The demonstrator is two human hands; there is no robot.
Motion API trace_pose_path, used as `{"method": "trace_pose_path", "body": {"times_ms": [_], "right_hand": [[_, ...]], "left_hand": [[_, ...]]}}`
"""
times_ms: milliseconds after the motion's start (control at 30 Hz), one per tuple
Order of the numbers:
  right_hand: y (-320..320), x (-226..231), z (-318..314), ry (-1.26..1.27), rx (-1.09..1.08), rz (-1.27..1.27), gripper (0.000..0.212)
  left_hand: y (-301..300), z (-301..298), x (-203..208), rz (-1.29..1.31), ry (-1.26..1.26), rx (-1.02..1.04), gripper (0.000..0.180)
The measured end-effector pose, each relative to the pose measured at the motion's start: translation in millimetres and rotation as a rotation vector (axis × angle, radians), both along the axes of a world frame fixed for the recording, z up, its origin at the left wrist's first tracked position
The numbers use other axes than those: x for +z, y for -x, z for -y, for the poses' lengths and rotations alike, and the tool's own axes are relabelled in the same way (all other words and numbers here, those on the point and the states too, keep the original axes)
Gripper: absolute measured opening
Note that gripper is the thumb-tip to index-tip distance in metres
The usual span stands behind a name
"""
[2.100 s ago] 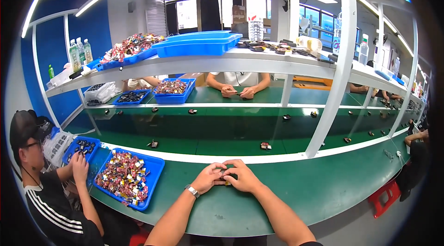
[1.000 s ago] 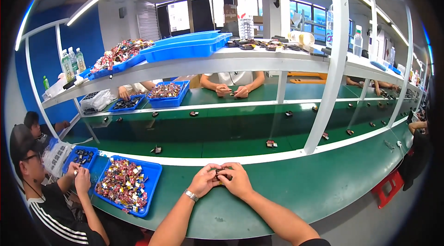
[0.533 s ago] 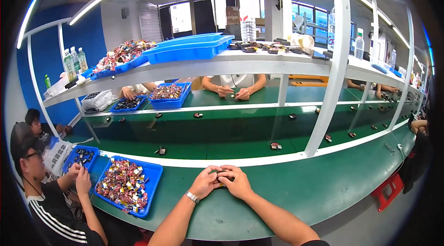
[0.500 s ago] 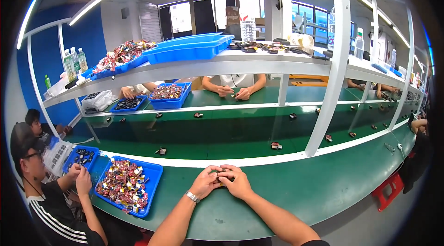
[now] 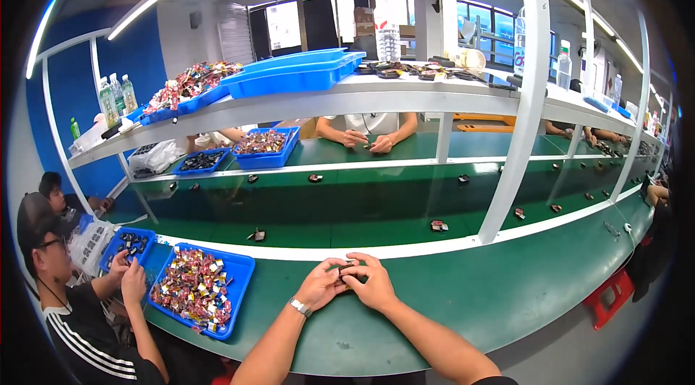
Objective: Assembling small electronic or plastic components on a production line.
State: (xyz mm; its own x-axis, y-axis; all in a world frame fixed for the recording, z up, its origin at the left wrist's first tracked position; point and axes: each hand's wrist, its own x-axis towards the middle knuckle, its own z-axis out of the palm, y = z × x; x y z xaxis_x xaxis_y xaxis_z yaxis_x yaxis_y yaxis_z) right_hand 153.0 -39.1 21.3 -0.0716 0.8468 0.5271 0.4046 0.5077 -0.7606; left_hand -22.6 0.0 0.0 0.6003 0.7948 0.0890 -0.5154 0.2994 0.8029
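My left hand (image 5: pixel 318 288) and my right hand (image 5: pixel 374 287) meet above the green worktable (image 5: pixel 449 291). Between their fingertips they pinch a small dark part (image 5: pixel 347 270), mostly covered by the fingers, so its exact kind cannot be made out. A metal-banded watch (image 5: pixel 300 307) is on my left wrist. On the table between my forearms is a small dark mark or piece (image 5: pixel 343 346), too small to name. Left of my hands, a blue tray (image 5: pixel 248 269) holds a heap of small red, white and yellow pieces.
A co-worker (image 5: pixel 65 298) at the left handles something beside a smaller blue tray (image 5: pixel 150 239) of black parts. Beyond the white rail runs a green conveyor belt (image 5: pixel 347 222) with scattered small parts (image 5: pixel 439 226). A white post (image 5: pixel 517 110) and overhead shelf (image 5: pixel 347 101) stand ahead.
Parts on the belt have shifted slightly to the right. My right fingers have moved a little around the dark part; both hands stay in nearly the same place.
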Motion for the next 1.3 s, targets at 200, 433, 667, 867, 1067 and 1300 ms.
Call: {"method": "trace_pose_path", "body": {"times_ms": [200,433,667,867,1067,1300], "right_hand": [[0,5,0,-0.065,0.041,0.031,0.016],[-1,3,0,-0.164,-0.036,0.128,0.017],[4,9,-1,-0.382,-0.116,0.176,0.018],[6,16,4,-0.352,-0.146,0.281,0.020],[10,12,3,-0.368,-0.235,0.351,0.015],[7,12,3,-0.360,-0.186,0.329,0.015]], "left_hand": [[-1,-1,-3,0.001,-0.029,0.019,0.022],[-3,2,4,-0.035,-0.019,0.044,0.022],[-4,4,3,-0.001,0.009,0.060,0.022],[-6,2,4,0.004,0.033,0.088,0.023],[-7,4,5,-0.011,0.052,0.101,0.022],[-8,5,5,-0.014,0.059,0.104,0.024]]}}
